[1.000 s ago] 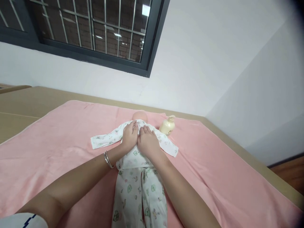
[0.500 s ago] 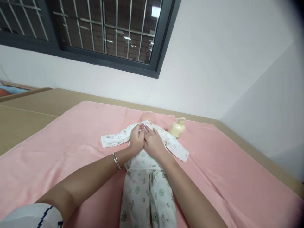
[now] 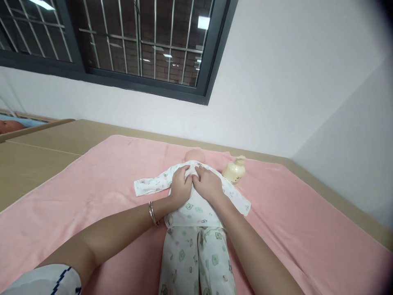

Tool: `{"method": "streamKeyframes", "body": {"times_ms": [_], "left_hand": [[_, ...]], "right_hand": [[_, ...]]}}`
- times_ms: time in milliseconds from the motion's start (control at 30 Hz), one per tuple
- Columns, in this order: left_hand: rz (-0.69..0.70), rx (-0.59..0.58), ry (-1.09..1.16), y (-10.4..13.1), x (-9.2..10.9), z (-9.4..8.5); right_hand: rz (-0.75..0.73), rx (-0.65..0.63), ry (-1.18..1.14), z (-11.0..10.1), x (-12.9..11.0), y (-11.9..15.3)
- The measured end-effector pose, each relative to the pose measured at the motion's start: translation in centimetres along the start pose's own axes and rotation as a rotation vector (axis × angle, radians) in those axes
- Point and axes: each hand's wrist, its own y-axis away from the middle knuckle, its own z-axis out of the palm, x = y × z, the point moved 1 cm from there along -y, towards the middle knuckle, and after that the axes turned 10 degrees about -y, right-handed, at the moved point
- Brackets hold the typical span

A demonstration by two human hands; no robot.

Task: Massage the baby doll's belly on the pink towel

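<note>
A baby doll [image 3: 196, 213] in white patterned pyjamas lies stretched out with its sleeves spread to both sides. Only the smooth rounded top of its head [image 3: 195, 155] shows above the collar. On the left of the upper torso rests my left hand [image 3: 181, 186], fingers laid on the cloth. My right hand [image 3: 208, 184] lies flat on the other half. Both thumbs point inward, almost touching near the middle. Neither hand grasps anything. A pale yellow pump bottle [image 3: 234, 170] stands just beyond the doll's right-hand sleeve.
A pink cloth [image 3: 107, 176] spreads under the doll over a tan tabletop [image 3: 39, 149]. Behind are a white wall [image 3: 260, 82] and a dark-framed window [image 3: 147, 84] with bars. At far left, part of another doll [image 3: 11, 125] shows on blue fabric.
My hands, close together before with fingers nearly meeting, have slid apart over the doll's upper torso. The whole view has shifted slightly; the doll and bottle keep their places on the cloth.
</note>
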Motion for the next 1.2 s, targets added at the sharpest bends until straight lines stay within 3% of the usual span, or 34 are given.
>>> {"method": "streamKeyframes", "body": {"times_ms": [200, 467, 667, 833, 1033, 1200], "left_hand": [[0.049, 0.008, -0.044, 0.0, 0.1, -0.1], [0.073, -0.037, -0.027, 0.0, 0.1, -0.3], [0.049, -0.057, -0.111, 0.0, 0.3, -0.7], [0.017, -0.161, -0.222, -0.8, -0.3, -0.7], [0.163, -0.308, -0.358, -2.8, -0.5, -1.4], [0.301, -0.253, -0.505, 0.2, 1.0, -1.1]], "right_hand": [[-0.073, -0.005, -0.026, 1.0, 0.9, -0.7], [-0.020, 0.178, -0.238, 2.0, 1.7, 0.5], [-0.189, 0.100, -0.362, 1.4, 4.2, 0.2], [-0.032, 0.105, -0.242, 0.8, 3.6, 1.0], [-0.087, 0.021, 0.006, 0.5, -0.2, 3.6], [-0.023, 0.013, -0.152, -0.1, 2.2, 1.9]]}}
